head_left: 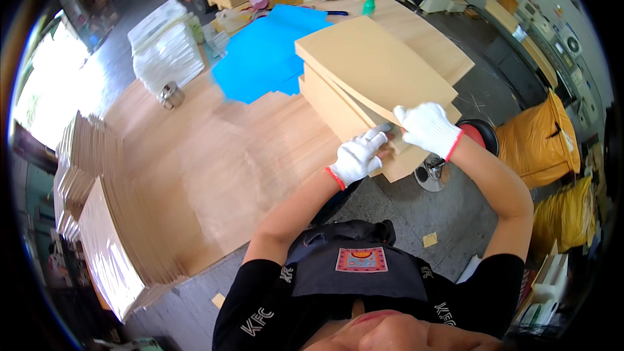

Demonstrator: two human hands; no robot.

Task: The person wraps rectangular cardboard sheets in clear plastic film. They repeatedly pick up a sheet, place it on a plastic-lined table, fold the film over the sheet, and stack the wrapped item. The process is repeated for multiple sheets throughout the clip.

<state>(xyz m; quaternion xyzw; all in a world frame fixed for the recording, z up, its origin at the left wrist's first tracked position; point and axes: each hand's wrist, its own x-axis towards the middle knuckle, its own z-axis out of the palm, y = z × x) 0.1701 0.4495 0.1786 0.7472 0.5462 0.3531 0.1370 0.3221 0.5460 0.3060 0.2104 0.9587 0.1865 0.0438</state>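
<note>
A thick stack of tan cardboard sheets point(377, 58) rises on the right side of the wooden table. Its upper sheets bow upward at the near end, leaving a narrow gap over the layers below. My right hand point(429, 131), in a white knit glove with a red cuff, is closed on the lifted near edge. Just left of it my left hand point(359, 156), gloved alike, touches the stack beside the gap. Its fingers are apart, and some bare fingertips show. Something small and grey lies at its foremost fingertip; what it is I cannot make out.
Blue sheets point(266, 52) spread left of the stack. A metal canister point(171, 95) and a plastic-wrapped white bundle point(168, 45) stand farther left. Stacked boards point(107, 247) line the table's left edge. A green bottle point(370, 3) stands behind; a stool point(478, 136) and orange sack point(539, 140) are right.
</note>
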